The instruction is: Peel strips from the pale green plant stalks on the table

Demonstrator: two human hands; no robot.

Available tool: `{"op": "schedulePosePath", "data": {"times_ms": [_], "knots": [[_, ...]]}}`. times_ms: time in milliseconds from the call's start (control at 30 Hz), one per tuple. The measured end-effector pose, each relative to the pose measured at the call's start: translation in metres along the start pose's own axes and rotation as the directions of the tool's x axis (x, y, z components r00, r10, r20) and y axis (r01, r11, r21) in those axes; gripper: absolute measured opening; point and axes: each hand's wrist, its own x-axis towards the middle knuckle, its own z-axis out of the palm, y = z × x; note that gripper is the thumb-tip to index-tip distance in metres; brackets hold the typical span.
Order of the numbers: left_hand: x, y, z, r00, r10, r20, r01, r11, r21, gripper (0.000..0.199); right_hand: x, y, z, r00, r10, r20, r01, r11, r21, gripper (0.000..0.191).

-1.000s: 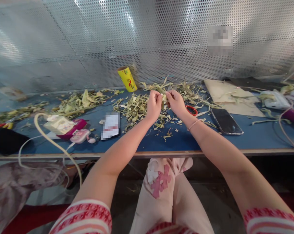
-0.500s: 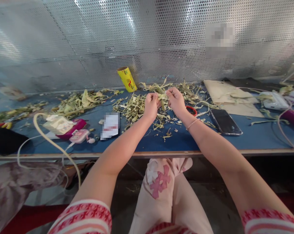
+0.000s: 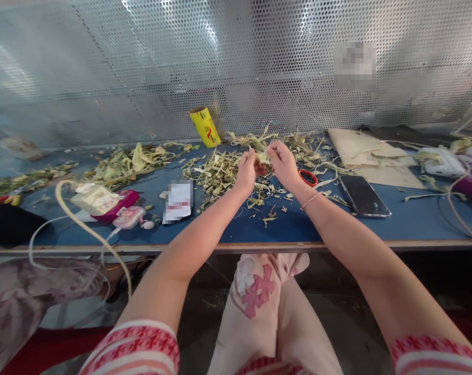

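Note:
Over the blue table, my left hand (image 3: 247, 169) and my right hand (image 3: 283, 162) are close together with fingers pinched. Between them is a pale yellow-green strip of dried leaf (image 3: 261, 156); both hands grip it, and the fingers cover much of it. Beneath and around the hands spreads a heap of dried leaf scraps (image 3: 218, 174), with small braided-looking bits on its left side. A red loop (image 3: 308, 178) lies just below my right wrist, and a dark ring-like object, partly hidden, sits under the hands.
A yellow tube (image 3: 205, 127) stands against the perforated metal wall (image 3: 236, 67). To the right are a phone (image 3: 364, 197) and brown cardboard (image 3: 371, 151). On the left lie a blurred-out white packet (image 3: 177, 202), a purple-and-cream device (image 3: 103, 202) with cables, and another leaf pile (image 3: 130, 164). Someone's patterned trouser leg shows lower left.
My left hand has shifted slightly right and turned, its fingers now nearer my right hand. The leaf strip shows less between them. My right hand is nearly unmoved.

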Motion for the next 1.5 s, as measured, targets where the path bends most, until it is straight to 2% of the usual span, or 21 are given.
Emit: {"op": "schedulePosePath", "data": {"times_ms": [200, 367, 567, 667, 767, 933, 1100, 1267, 1333, 1433, 1500], "knots": [[-0.007, 0.006, 0.004, 0.995, -0.071, 0.063, 0.072, 0.997, -0.012, 0.037, -0.002, -0.002, 0.002, 0.999, -0.031, -0.019, 0.03, 0.999, -0.018, 0.02], [-0.007, 0.004, 0.002, 0.997, 0.074, 0.037, -0.078, 0.992, 0.094, 0.042, -0.002, -0.002, 0.002, 0.999, -0.013, -0.031, 0.011, 0.999, -0.047, 0.02], [-0.006, 0.006, -0.003, 0.97, 0.241, -0.024, -0.224, 0.929, 0.294, 0.044, -0.003, -0.003, 0.005, 0.999, -0.033, 0.012, 0.034, 0.997, -0.062, 0.019], [-0.008, 0.009, -0.004, 0.955, 0.295, 0.021, -0.283, 0.893, 0.351, 0.043, -0.002, -0.002, 0.005, 1.0, -0.015, -0.005, 0.015, 1.0, -0.001, 0.02], [-0.01, 0.01, -0.003, 0.941, 0.327, 0.085, -0.331, 0.848, 0.414, 0.042, 0.002, 0.001, 0.005, 0.997, 0.062, -0.051, -0.057, 0.994, 0.093, 0.025], [-0.013, 0.007, 0.0, 0.943, 0.302, 0.142, -0.333, 0.821, 0.464, 0.042, 0.006, 0.007, 0.004, 0.977, 0.182, -0.111, -0.158, 0.967, 0.199, 0.032], [-0.005, 0.0, -0.005, 0.943, 0.33, 0.049, -0.314, 0.827, 0.467, 0.042, 0.006, 0.004, 0.004, 0.982, 0.17, -0.083, -0.151, 0.969, 0.196, 0.033], [0.005, -0.002, -0.011, 0.959, 0.278, -0.056, -0.234, 0.887, 0.397, 0.044, 0.004, -0.002, 0.007, 0.991, 0.129, -0.043, -0.121, 0.981, 0.155, 0.035], [0.003, 0.001, -0.011, 0.954, 0.299, -0.024, -0.261, 0.867, 0.425, 0.043, 0.004, -0.002, 0.005, 0.989, 0.13, -0.065, -0.12, 0.982, 0.148, 0.032], [-0.005, 0.007, -0.007, 0.93, 0.357, 0.086, -0.351, 0.796, 0.492, 0.04, 0.007, 0.003, 0.001, 0.977, 0.174, -0.12, -0.154, 0.975, 0.161, 0.028], [-0.009, 0.008, -0.004, 0.929, 0.342, 0.14, -0.364, 0.786, 0.499, 0.039, 0.01, 0.007, -0.001, 0.967, 0.207, -0.149, -0.177, 0.965, 0.193, 0.026]]}}
